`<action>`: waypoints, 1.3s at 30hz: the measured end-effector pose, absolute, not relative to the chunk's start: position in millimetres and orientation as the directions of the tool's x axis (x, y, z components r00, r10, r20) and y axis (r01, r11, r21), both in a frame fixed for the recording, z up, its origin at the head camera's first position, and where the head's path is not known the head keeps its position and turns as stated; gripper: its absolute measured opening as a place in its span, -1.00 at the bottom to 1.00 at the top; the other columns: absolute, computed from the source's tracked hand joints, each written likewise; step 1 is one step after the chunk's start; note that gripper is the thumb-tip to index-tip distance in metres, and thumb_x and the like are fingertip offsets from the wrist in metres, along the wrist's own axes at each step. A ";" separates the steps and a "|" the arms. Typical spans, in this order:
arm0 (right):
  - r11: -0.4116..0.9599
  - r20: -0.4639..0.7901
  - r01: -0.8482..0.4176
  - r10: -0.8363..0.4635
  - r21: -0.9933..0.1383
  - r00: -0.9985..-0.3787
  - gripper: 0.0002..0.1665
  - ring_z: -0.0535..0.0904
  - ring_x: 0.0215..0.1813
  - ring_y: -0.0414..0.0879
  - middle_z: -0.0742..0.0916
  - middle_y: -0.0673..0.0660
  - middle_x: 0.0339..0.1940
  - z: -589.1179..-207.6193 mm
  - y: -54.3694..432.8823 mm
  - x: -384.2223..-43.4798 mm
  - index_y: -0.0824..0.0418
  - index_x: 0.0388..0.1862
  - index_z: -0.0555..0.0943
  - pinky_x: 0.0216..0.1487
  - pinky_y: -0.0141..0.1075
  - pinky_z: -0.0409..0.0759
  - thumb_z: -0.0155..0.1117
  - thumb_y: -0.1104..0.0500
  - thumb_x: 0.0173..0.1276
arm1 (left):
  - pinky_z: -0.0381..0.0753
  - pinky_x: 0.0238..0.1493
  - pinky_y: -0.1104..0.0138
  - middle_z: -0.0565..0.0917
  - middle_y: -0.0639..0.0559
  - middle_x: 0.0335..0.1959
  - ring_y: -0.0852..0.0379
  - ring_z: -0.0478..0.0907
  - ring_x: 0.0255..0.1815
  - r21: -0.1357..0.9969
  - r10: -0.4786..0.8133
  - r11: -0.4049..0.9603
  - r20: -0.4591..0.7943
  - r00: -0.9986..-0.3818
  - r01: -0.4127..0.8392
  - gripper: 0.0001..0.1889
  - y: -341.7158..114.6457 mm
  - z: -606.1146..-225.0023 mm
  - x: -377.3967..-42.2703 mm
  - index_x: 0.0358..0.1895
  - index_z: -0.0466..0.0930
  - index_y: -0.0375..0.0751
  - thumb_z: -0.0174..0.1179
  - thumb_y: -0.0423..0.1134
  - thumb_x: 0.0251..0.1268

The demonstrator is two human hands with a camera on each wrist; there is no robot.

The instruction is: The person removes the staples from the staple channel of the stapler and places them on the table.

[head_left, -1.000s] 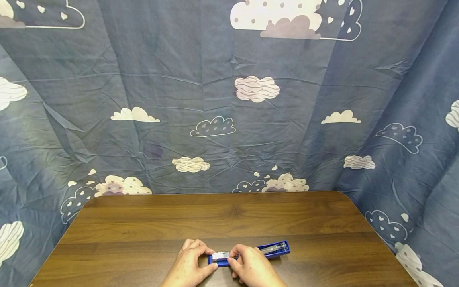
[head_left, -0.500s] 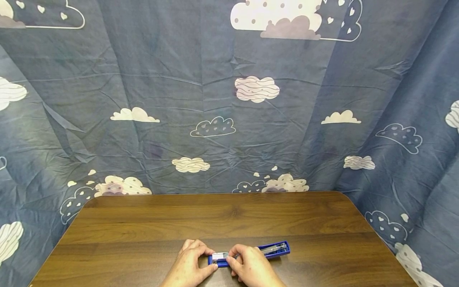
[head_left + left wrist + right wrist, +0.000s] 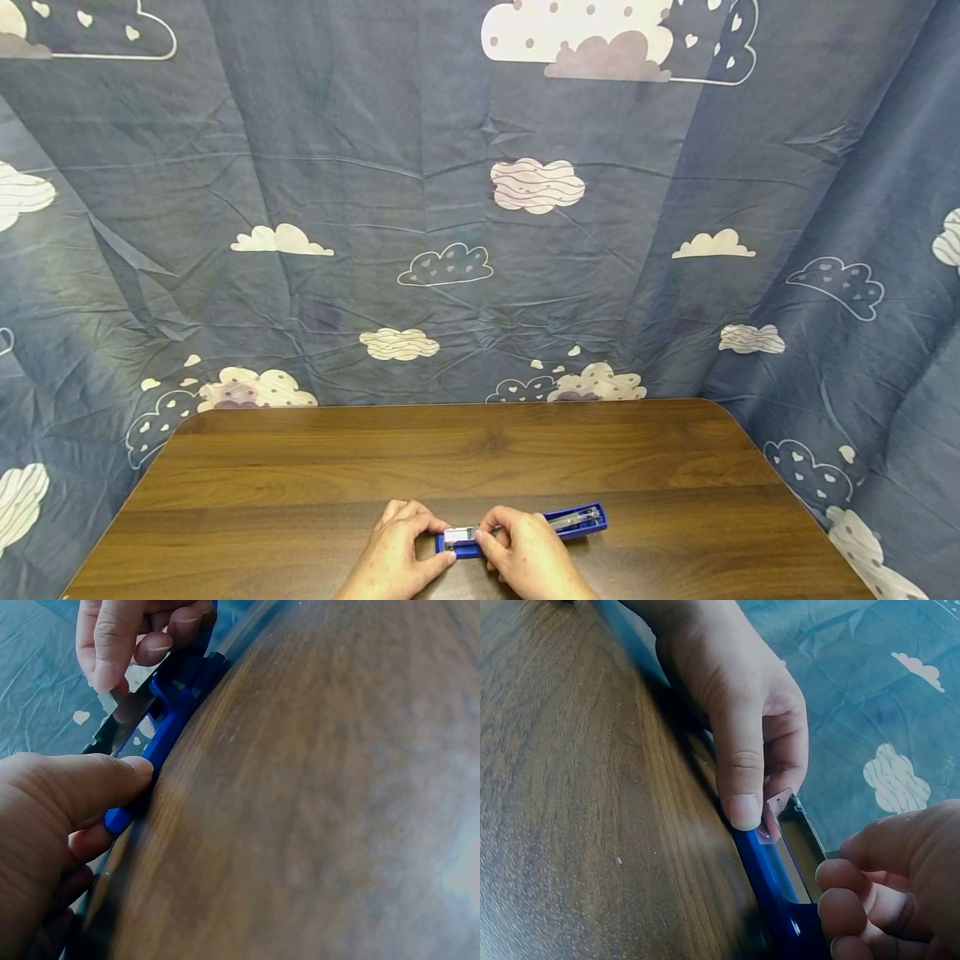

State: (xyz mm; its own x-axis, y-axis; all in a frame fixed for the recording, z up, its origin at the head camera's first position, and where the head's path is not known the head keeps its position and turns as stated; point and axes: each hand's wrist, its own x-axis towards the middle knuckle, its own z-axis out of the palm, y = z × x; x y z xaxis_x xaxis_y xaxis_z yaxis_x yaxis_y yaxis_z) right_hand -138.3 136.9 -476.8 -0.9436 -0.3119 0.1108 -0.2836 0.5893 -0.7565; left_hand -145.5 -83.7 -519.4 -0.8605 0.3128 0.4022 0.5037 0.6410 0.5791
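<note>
As your left hand (image 3: 401, 550) holds the blue stapler (image 3: 467, 552), its thumb and forefinger bend close around the end of the base, one on each side, barely parted. That stapler lies unfolded on the wooden table (image 3: 480, 467), close in front of you, its length slanting slightly away toward your right. Your right hand (image 3: 528, 550) is at the stapler's middle, thumb and forefinger almost meeting. They pinch a thin grey piece (image 3: 832, 855) at the edge of the metal tray (image 3: 460, 535); whether that piece is loose or part of the tray, you cannot tell from these views. The other fingers of that hand curl inward.

Two long, narrow holders show on the stapler. One is the metal tray, which sits over the blue base between your hands; your right wrist view looks along its side, but whether staples lie in it cannot be told. The other is the blue cover (image 3: 603, 520), off to your right, with its hollow side up. Inside it runs a clear strip (image 3: 572, 522), with shiny metal at its right end. Your right hand hides the place where cover and tray meet. Behind the table hangs a blue curtain (image 3: 450, 167) printed with pale clouds.
</note>
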 end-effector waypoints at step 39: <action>0.514 0.102 -0.366 -0.470 -0.776 -0.877 -0.85 0.32 -0.62 -0.49 0.49 -0.27 -0.65 -472.6 142.7 -140.6 0.07 -0.46 0.59 -0.57 -0.52 0.31 0.29 0.32 0.15 | 0.44 -0.11 0.31 0.59 0.40 -0.28 0.32 0.39 -0.14 0.582 0.309 0.641 0.401 -0.862 0.501 -0.75 -84.2 -519.7 -146.6 -0.27 0.73 0.16 0.56 -0.03 -0.03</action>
